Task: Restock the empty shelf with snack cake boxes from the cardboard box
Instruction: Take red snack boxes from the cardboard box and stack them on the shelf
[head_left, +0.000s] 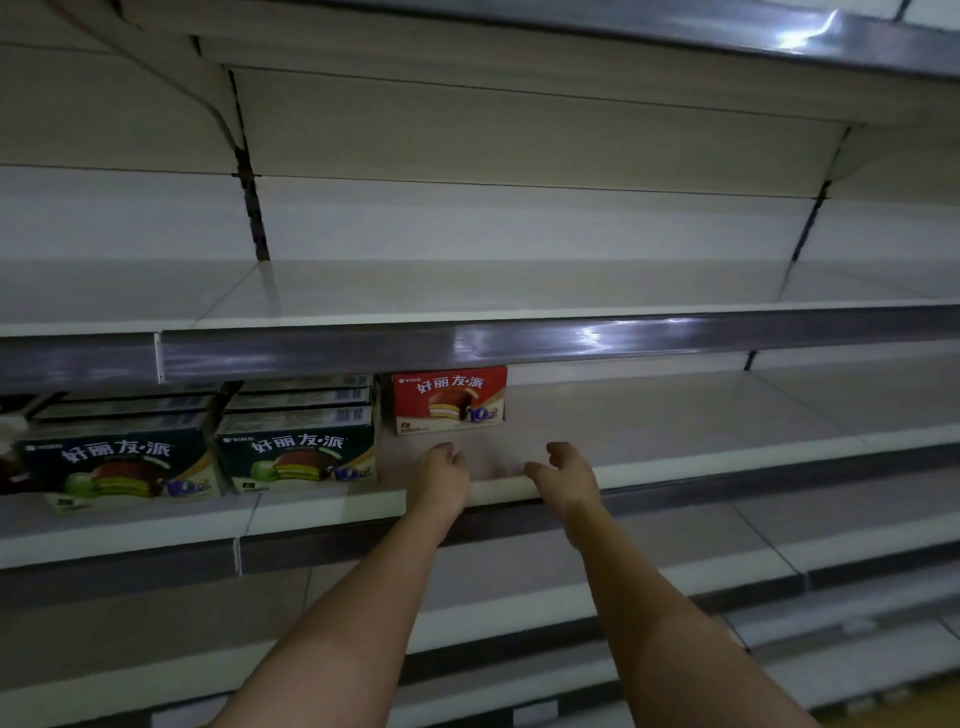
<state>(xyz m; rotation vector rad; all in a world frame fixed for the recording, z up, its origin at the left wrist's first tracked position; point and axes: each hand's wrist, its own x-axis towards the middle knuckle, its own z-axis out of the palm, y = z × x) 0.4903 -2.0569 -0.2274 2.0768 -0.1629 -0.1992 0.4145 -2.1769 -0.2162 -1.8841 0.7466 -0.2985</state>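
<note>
Fingers on both hands are loose and a bit curled, holding nothing at all. Going left to right across the middle of the frame: two stacks of green boxes (122, 467) sit at the left on the shelf (675, 415), then the left hand (441, 475), then the right hand (563, 473), both hovering over the shelf's front edge.

The red box (449, 399) stands upright toward the back of that same shelf, just right of the green ones, slightly above center frame. It's just beyond the left fingertips, not touching them, and further up and left from the right hand.

What could go wrong, I reckon: it's sitting way back while the green ones are at the front, so the row ends up uneven unless it gets pulled forward. A careless nudge could also skew it against the green stack. Can't see the cardboard box anywhere, so it's out of frame.
</note>
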